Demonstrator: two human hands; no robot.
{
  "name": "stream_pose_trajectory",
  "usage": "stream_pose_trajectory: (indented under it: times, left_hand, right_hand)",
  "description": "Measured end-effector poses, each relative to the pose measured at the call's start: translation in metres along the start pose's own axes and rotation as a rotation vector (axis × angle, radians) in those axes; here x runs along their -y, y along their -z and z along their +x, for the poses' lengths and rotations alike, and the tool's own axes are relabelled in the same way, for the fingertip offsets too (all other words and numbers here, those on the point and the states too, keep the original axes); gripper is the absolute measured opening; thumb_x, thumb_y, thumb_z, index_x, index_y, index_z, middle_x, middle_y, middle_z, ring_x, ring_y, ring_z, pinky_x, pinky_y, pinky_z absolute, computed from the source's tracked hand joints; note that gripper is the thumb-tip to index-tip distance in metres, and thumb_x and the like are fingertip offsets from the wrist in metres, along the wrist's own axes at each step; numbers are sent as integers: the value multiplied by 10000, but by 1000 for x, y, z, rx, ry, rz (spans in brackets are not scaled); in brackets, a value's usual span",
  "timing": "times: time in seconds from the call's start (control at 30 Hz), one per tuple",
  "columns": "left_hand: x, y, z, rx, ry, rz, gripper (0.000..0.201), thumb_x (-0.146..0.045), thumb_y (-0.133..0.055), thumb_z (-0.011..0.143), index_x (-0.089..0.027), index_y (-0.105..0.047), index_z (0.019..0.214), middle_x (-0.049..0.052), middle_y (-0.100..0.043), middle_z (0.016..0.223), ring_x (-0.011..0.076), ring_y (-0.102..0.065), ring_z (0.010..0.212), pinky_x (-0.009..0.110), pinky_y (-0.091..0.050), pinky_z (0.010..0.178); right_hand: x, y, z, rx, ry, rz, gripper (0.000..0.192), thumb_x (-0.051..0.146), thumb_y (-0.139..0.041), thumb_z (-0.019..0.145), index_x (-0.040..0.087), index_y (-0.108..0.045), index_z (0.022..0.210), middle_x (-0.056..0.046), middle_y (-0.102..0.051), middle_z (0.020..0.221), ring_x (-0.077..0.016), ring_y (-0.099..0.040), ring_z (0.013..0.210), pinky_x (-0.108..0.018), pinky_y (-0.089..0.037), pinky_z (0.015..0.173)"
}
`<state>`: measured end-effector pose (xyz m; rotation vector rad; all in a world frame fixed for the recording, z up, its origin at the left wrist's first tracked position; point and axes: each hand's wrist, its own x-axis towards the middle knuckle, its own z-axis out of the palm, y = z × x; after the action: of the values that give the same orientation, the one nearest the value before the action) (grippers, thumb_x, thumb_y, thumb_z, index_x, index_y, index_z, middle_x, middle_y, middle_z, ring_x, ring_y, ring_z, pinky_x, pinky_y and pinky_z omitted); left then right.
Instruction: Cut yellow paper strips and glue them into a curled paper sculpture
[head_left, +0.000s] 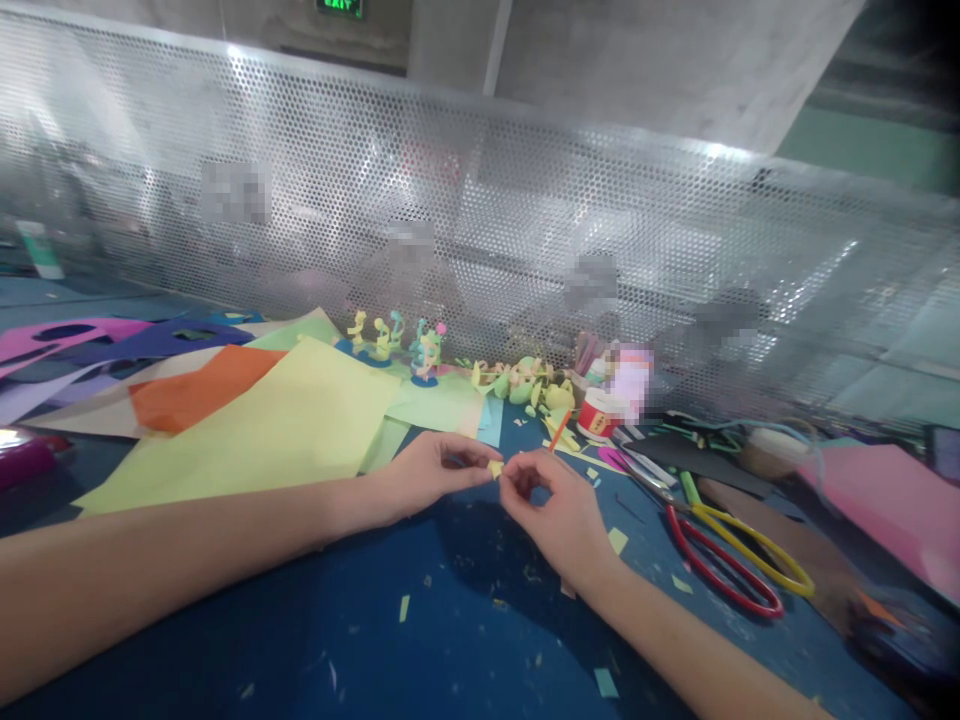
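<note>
Between the fingertips of both hands is a small yellow paper piece (pixel 495 468), held just above the blue table. My left hand (pixel 433 472) pinches it from the left, thumb and forefinger pressed together. From the right, my right hand (pixel 551 505) has its fingers curled in and its tips against the same piece. An orange stick (pixel 559 430) rises behind the right hand; whether the hand touches it I cannot tell. Large yellow paper (pixel 262 430) lies beyond the left forearm. Scissors (pixel 720 560) with one red and one yellow handle lie to the right of my right hand.
Small paper figures on blue bases (pixel 424 360) stand at the back, beside curled yellow paper pieces (pixel 532 380). A red and white tub (pixel 598 414) is behind my right hand. Pink paper (pixel 892 510) lies far right. Paper scraps dot the table. A perforated metal screen (pixel 300 150) closes off the back.
</note>
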<state>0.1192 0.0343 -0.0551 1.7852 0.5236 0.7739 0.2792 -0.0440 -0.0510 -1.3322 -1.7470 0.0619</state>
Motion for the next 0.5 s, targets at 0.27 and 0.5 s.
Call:
stream_pose_trajectory:
  times: [0.27,0.5]
  left_hand:
    - [-2,0,0,12,1,-14,303,-338,-597,735,-173,-635,986,38,-641,892,151,-566,832,271,-425,791]
    - [-8,0,-1,14,19,30,330,-360,-595,726,-174,-630,995,32,-634,884,152,-562,818,270,-424,766]
  right_hand:
    - [-4,-2,0,9,-55,101,26,182,-523,733,190,-543,747,6,-559,685,-109,-536,583,-228,-464,593]
    - [-3,-1,0,7,-42,73,19,184,-527,732,188,-546,733,9,-553,675,-111,-528,582,-228,-453,592]
